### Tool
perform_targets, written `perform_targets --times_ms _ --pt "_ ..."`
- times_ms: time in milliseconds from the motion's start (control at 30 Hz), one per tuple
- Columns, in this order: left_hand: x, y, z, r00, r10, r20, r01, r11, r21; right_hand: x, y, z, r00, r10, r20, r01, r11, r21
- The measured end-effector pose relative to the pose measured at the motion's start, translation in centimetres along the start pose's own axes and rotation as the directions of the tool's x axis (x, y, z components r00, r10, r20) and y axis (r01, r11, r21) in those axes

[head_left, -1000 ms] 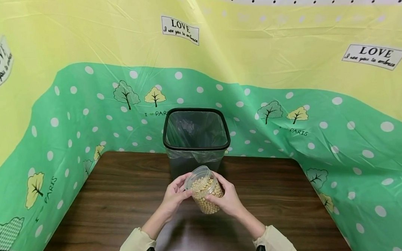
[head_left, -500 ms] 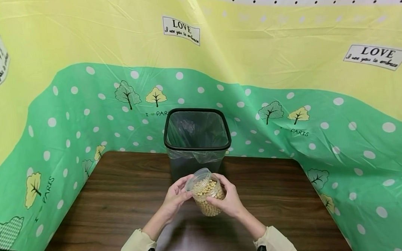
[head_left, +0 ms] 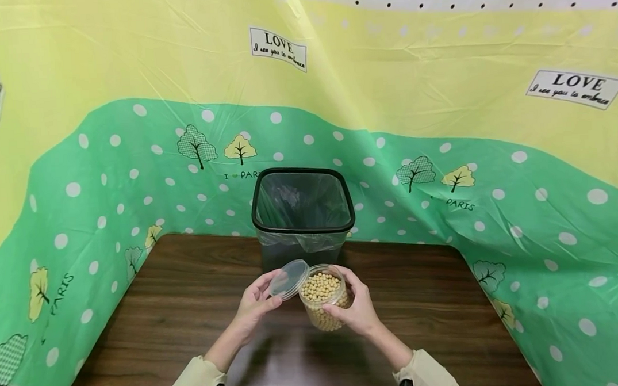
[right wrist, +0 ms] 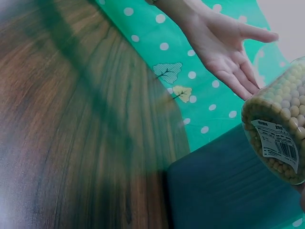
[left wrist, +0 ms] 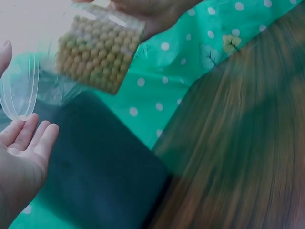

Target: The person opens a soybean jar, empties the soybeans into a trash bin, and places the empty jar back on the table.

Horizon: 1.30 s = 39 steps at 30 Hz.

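"Green and yellow cloth [head_left: 346,93] hangs around a dark wood-grain table [head_left: 199,290], printed with trees, white dots and small signs reading LOVE."

"What stands on the far side?"

"A dark grey bin [head_left: 278,255] with a black rim and a thin clear bag lining it. It is just beyond the two hands."

"And what is in the hands?"

"The right hand [head_left: 359,306] grips a clear jar [head_left: 326,322], thumb on the near side. The jar is held up off the table, slightly tilted, in front of the bin. Round, pale yellow beans [head_left: 319,287] fill most of it."

"Does the jar have a lid?"

"Yes, and it is off. The left hand [head_left: 253,303] pinches the clear lid [head_left: 287,281] between thumb and fingertips. It leans at a slant beside the jar's mouth. From the head view its edge overlaps the mouth, so I cannot tell whether they touch."

"Anything on the jar itself?"

"The right wrist view shows a white label [right wrist: 275,143] with a barcode on its base. The print is too small to read. Cream sleeves [head_left: 193,385] cover both forearms below the bare wrists."
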<state>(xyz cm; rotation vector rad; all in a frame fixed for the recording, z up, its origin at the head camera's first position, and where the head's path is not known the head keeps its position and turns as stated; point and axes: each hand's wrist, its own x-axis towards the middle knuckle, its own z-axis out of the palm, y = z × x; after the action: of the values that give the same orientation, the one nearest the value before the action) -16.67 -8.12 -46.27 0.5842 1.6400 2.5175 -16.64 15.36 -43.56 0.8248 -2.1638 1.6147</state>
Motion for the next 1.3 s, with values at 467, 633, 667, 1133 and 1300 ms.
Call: perform_targets --times_ms 467,633,667,1133,1300 --pt "-2.7 0.4 -5.6 0.956 -0.135 -0.261 0.209 0.936 0.282 -0.2 1.1 -1.2 0.999 -0.03 -0.012 0.03 0.999 0.044" --pt "-3.8 -1.0 -8.3 0.933 -0.157 -0.322 0.287 0.867 0.408 -0.4 1.2 -1.1 0.999 -0.024 -0.028 0.026 0.997 0.073" --pt "-4.0 -1.4 -8.8 0.931 -0.156 -0.33 0.296 0.853 0.429 -0.5 1.2 -1.1 0.999 -0.024 -0.035 0.027 0.996 0.082" --pt "-5.1 -5.8 -12.7 0.915 -0.09 -0.394 0.375 0.552 0.744 -1.0 2.2 -0.3 0.983 -0.014 -0.182 0.047 0.983 0.179" --pt "-5.2 -6.3 -12.7 0.928 -0.043 -0.369 0.343 0.479 0.808 -0.7 1.9 -0.1 0.971 -0.03 -0.238 0.081 0.975 0.205"
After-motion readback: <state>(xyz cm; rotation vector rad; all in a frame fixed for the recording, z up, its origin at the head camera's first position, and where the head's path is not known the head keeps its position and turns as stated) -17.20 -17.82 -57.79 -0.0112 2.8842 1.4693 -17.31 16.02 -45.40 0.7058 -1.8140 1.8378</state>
